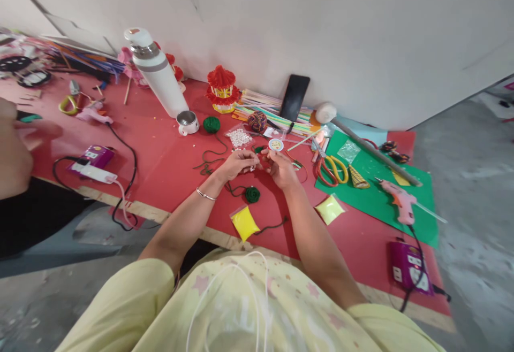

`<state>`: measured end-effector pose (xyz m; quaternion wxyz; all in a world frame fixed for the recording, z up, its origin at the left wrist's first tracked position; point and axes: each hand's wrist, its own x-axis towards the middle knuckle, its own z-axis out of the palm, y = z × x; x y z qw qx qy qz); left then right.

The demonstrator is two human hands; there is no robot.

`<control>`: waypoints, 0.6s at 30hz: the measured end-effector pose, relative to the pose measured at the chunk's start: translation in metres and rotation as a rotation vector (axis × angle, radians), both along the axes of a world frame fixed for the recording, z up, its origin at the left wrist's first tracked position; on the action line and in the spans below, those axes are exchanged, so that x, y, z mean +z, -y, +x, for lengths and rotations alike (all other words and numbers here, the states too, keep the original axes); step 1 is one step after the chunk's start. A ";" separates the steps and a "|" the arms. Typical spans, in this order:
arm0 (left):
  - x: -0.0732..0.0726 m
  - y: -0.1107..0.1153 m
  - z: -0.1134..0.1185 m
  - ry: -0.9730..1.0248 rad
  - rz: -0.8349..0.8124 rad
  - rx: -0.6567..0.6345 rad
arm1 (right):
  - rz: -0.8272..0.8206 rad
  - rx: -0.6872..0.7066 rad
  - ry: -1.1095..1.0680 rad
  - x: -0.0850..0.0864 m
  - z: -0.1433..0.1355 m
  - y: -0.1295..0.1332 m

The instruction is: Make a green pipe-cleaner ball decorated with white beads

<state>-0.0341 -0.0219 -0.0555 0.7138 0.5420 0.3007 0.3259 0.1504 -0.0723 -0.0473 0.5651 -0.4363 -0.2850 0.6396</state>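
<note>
Over the red tabletop my left hand (pixel 240 163) is closed in a pinch, with small white beads (pixel 252 169) showing at its fingertips. Facing it, my right hand (pixel 281 169) has its thumb and fingers drawn together; whatever lies in them is too small to make out. Just beyond my fingers are a round white label (pixel 276 145) and a bag of white beads (pixel 239 137). Dark green yarn (pixel 212 154) trails beside my left hand from a green yarn ball (pixel 211 124). A green yarn coil (pixel 252 194) lies between my forearms, behind a yellow packet (pixel 244 223).
Scissors (pixel 332 171) and a pink glue gun (pixel 399 199) rest on green sheets at right. A pale yellow packet (pixel 330 209) lies by my right forearm. Behind stand a white bottle (pixel 158 76), a metal cup (pixel 187 122) and a phone (pixel 294 98). Another person's arm (pixel 14 154) is at left.
</note>
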 end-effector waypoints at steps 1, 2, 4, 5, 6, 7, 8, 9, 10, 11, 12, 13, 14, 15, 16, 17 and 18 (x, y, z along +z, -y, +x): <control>0.001 0.000 0.000 0.008 -0.024 -0.004 | -0.004 0.015 -0.054 0.000 0.000 0.000; 0.003 0.001 0.000 0.013 -0.048 -0.011 | -0.013 0.022 -0.106 0.000 0.000 0.000; 0.004 0.001 0.001 0.019 -0.089 -0.026 | -0.044 0.014 -0.189 -0.002 0.001 -0.001; 0.005 0.001 0.001 0.026 -0.103 -0.028 | -0.055 0.008 -0.218 -0.003 0.001 -0.001; 0.005 0.001 0.001 0.032 -0.112 -0.028 | -0.056 0.004 -0.242 -0.003 0.002 -0.002; 0.005 0.001 0.001 0.035 -0.114 -0.028 | -0.048 0.004 -0.260 -0.004 0.002 -0.002; 0.004 0.000 0.001 0.033 -0.110 -0.028 | -0.035 0.006 -0.274 -0.005 0.002 -0.002; 0.004 0.000 0.001 0.027 -0.101 -0.028 | -0.021 0.012 -0.285 -0.005 0.002 -0.003; 0.003 -0.001 0.000 0.020 -0.091 -0.028 | -0.009 0.021 -0.294 -0.006 0.001 -0.003; 0.002 -0.001 0.000 0.014 -0.079 -0.026 | 0.001 0.028 -0.302 -0.006 0.001 -0.003; 0.000 -0.001 0.000 0.012 -0.066 -0.017 | 0.009 0.030 -0.310 -0.006 0.001 -0.003; -0.001 -0.002 0.000 0.012 -0.055 -0.005 | 0.014 0.028 -0.317 -0.006 0.001 -0.003; -0.002 -0.002 0.000 0.008 -0.048 0.007 | 0.013 0.023 -0.324 -0.007 0.001 -0.003; -0.003 -0.002 0.000 -0.002 -0.045 0.016 | 0.007 0.015 -0.328 -0.007 0.000 -0.004; -0.004 -0.003 0.000 -0.018 -0.044 0.026 | -0.001 0.006 -0.328 -0.007 0.000 -0.004; -0.004 -0.003 0.001 -0.038 -0.035 0.043 | -0.006 -0.001 -0.322 -0.007 0.000 -0.004; -0.005 -0.003 0.001 -0.053 -0.008 0.068 | -0.003 -0.008 -0.305 -0.008 -0.001 -0.004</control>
